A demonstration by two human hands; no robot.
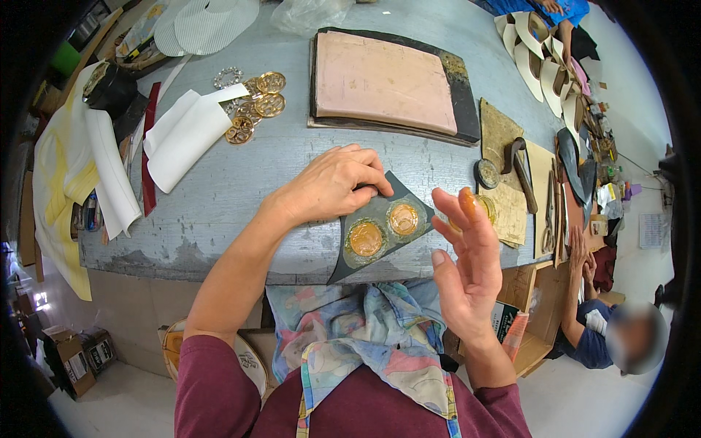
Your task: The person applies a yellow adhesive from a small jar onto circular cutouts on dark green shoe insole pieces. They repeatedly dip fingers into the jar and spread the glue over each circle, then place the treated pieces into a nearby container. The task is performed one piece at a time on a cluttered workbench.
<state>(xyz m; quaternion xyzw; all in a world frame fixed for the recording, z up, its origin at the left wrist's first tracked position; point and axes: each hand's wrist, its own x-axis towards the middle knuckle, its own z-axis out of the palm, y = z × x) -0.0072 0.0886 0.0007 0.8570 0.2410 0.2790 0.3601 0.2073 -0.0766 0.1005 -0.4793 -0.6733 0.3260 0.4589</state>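
Note:
A dark grey, roughly triangular sheet (pixel 398 244) lies at the near edge of the table, partly under my left hand. Two round orange-gold discs sit on it, the left disc (pixel 366 239) and the right disc (pixel 403 218), each ringed with a yellowish smear. My left hand (pixel 332 182) is closed at the sheet's upper corner, thumb and index finger pinching its edge. Raised beside the sheet's right side, my right hand (pixel 467 270) holds nothing and has its fingers apart. A sticky-looking orange-brown substance coats one of its fingertips.
Beyond my hands lies a thick pinkish slab (pixel 383 80) on a dark board. A small round tin (pixel 486 174), a hammer-like tool (pixel 520 171) and scissors (pixel 549 230) are at right. Gold ring ornaments (pixel 270 104) and white material (pixel 186 139) lie left. A co-worker (pixel 584 321) sits at lower right.

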